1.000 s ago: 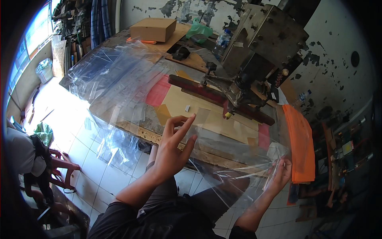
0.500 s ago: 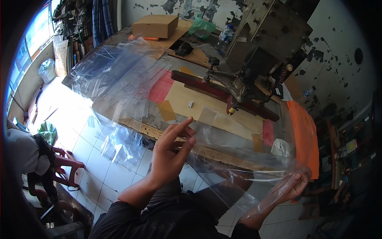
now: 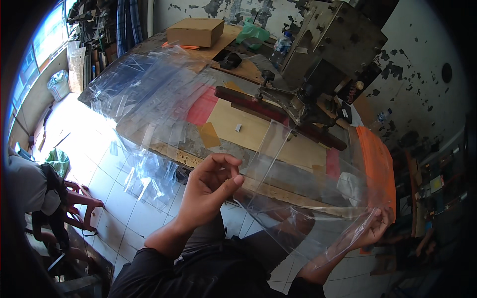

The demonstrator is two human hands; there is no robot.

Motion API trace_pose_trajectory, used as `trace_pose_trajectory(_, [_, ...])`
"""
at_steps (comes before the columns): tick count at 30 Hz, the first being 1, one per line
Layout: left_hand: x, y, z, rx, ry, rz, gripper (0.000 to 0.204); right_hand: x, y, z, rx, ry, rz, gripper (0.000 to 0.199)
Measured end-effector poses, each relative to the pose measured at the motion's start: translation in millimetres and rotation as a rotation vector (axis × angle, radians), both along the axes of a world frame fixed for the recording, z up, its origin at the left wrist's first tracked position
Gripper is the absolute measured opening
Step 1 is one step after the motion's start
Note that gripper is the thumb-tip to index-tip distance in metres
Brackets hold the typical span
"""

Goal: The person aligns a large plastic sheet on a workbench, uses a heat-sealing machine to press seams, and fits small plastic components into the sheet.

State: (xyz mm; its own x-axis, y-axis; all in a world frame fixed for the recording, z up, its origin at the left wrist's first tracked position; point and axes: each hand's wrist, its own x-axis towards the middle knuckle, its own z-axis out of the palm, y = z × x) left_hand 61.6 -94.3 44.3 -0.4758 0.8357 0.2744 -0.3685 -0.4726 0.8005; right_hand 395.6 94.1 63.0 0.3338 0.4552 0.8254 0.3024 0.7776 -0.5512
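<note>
A clear plastic sheet or bag [image 3: 298, 186] hangs in front of me over the table's near edge. My right hand [image 3: 375, 228] has its fingers closed on the sheet's lower right part. Beside the sheet's left edge is my left hand [image 3: 211, 186], its fingers half curled and a gap between thumb and forefinger. Whether the thumb tip touches the plastic is hard to see. Beyond the sheet, a press with a long dark red bar [image 3: 248, 102] stands over a cream-coloured board [image 3: 233, 129]. On that board lies a small pale piece [image 3: 238, 127].
Many clear plastic sheets [image 3: 154, 94] lie heaped on the table's left side, some hanging over its edge. Orange sheets [image 3: 375, 169] drape at the right. A cardboard box [image 3: 195, 32] sits at the back. At the lower left is another person [image 3: 32, 186] near a red stool [image 3: 82, 206].
My left fingers have curled in and the hand has shifted slightly left and down. The sheet's left part has spread and flattened, its upper corner rising over the board. My right hand stays closed on it.
</note>
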Motion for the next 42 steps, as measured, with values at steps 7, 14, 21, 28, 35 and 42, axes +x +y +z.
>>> trace_pose_trajectory(7, [-2, -9, 23, -0.227, 0.045, -0.269, 0.018, -17, -9, 11, 0.127, -0.155, -0.046, 0.015])
trace_pose_trajectory(14, [-1, -8, 20, -0.224, 0.205, -0.222, 0.021, -14, -7, 2, 0.130, -0.138, -0.012, 0.017])
trace_pose_trajectory(21, [-9, -1, 9, -0.050, 0.329, -0.220, 0.049, -8, 4, 1, 0.186, -0.229, -0.005, 0.020])
trace_pose_trajectory(28, [-32, 21, -8, 0.000, -0.222, -0.953, 0.129, -13, -16, -2, 0.390, -0.236, 0.105, 0.029])
trace_pose_trajectory(35, [-51, 9, 3, -0.145, 0.087, -0.955, 0.066, 4, -61, 3, 0.593, -0.505, -0.043, 0.020])
trace_pose_trajectory(42, [-34, 4, 12, -0.255, 0.281, -0.465, 0.020, 35, -43, -12, 0.665, -0.620, -0.051, 0.011])
